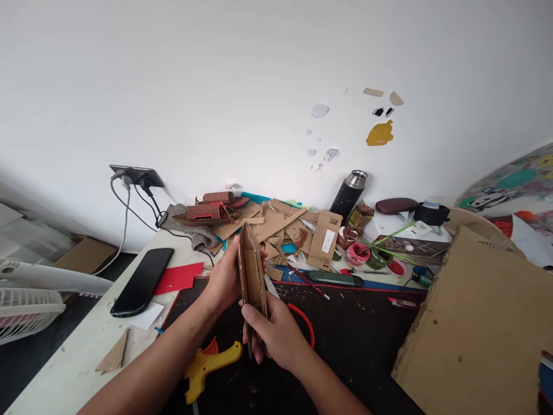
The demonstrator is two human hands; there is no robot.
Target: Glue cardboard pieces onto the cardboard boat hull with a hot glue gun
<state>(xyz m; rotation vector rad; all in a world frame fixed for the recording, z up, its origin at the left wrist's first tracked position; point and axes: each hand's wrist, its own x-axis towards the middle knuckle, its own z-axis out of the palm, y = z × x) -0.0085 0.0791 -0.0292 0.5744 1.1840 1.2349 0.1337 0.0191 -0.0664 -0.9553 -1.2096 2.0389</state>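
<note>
Between my two hands is a long, narrow cardboard boat hull point(252, 265), pointed at its far end and open on top. My left hand point(227, 274) is wrapped along its left side, with fingertips showing on the far right side. The near end is pinched by my right hand point(274, 328), thumb on top and fingers underneath. Part of the hull is hidden behind the fingers. Below my left forearm a yellow glue gun point(211, 366) lies on the dark work mat point(345, 357). A curved red strip point(306, 323) is beside my right hand.
Cardboard scraps point(276, 225) and finished brown model boats point(207, 214) lie at the back. A phone point(142, 281) is on the left. Paint pots point(358, 252), a green cutter point(334, 278) and a black flask point(349, 193) stand or lie right of centre. A big cardboard sheet point(475, 323) covers the right.
</note>
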